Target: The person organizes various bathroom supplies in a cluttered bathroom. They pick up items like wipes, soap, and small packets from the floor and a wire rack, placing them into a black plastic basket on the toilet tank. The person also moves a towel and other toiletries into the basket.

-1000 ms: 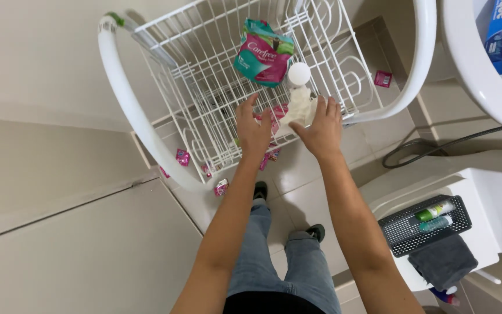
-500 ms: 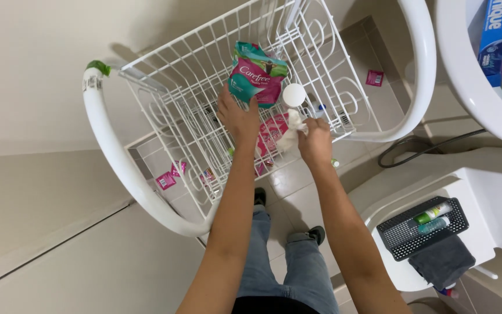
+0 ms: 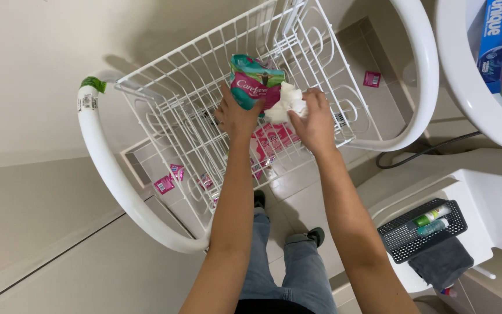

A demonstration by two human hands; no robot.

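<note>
The teal and pink packet (image 3: 255,87) lies inside the white wire basket (image 3: 164,125), its long axis running from the left hand (image 3: 236,113) up toward the basket's far wall, its printed face turned up to the camera. The left hand grips its lower edge, fingers curled around it. Just beside the packet, touching its right edge, the right hand (image 3: 315,119) is closed around a crumpled white wad (image 3: 287,100). 0.5 s ago that hand held a white object with a round cap showing just right of the packet; now no cap shows, only the crumpled white, and both hands sit higher in the basket. On the basket's wire floor, below the packet, lies a pink flat pack (image 3: 274,138). Small pink sachets (image 3: 165,184) lie on the floor (image 3: 297,192) under the basket. Right of the basket, a black mesh tray (image 3: 399,238) holds 2 small bottles (image 3: 431,221).
</note>
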